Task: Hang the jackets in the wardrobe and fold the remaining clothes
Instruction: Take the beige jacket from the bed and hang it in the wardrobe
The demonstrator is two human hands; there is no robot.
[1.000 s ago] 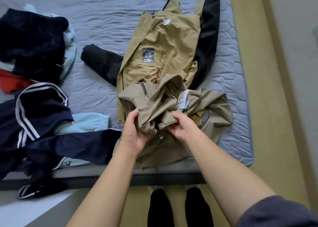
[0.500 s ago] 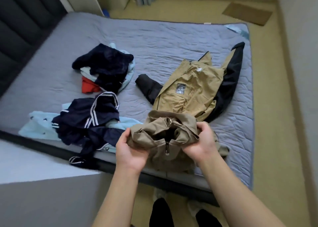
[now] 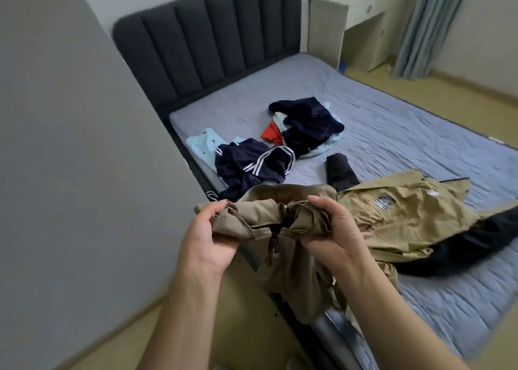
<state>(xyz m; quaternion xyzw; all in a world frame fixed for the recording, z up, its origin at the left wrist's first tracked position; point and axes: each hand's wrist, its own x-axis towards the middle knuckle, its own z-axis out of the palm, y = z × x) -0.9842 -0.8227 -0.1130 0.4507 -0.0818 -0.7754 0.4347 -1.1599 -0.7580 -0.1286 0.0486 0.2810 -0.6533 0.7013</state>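
Note:
Both hands hold a bunched khaki jacket (image 3: 283,260) up over the bed's near edge. My left hand (image 3: 208,239) grips its left collar side, and my right hand (image 3: 330,232) grips the right side; a dark zip pull hangs between them. Behind it, a tan jacket with black sleeves (image 3: 403,224) lies spread on the mattress. Further back sit a navy garment with white stripes (image 3: 252,165) on a pale blue piece (image 3: 203,144), and a heap of navy, red and light blue clothes (image 3: 305,126).
The grey quilted mattress (image 3: 420,140) has bare room at the back and right. A dark padded headboard (image 3: 213,39) stands at the far end. A grey wall or panel (image 3: 70,159) fills the left. A pale desk unit (image 3: 361,25) and curtain (image 3: 426,27) stand beyond.
The khaki jacket has been lifted off the mattress, both hands still gripping it. The view has swung up and left, bringing the headboard and grey panel into sight.

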